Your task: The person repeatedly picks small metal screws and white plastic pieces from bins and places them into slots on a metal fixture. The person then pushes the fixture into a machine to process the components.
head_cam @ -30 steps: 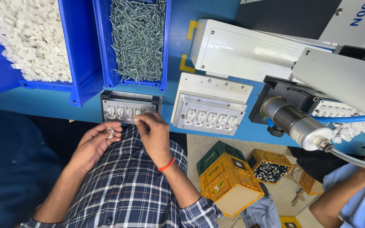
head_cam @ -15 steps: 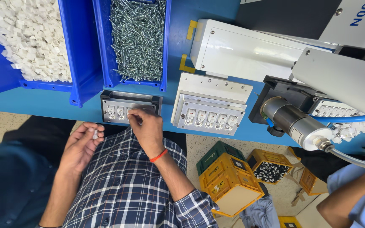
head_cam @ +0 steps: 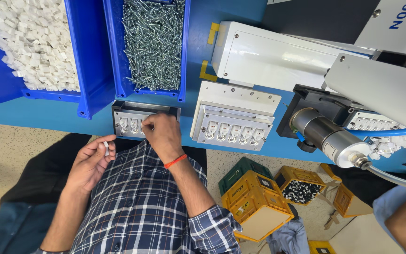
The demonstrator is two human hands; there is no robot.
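The left hand point(head_cam: 91, 161) curled narrowly around small white plastic pieces point(head_cam: 105, 146), held off the blue surface point(head_cam: 48, 118). The right hand point(head_cam: 163, 136) pinched 1 piece down into the grey fixture tray point(head_cam: 128, 123), its fingers covering the slots. A crooked seating there could probably jam it, or loose pieces might slip floorward.
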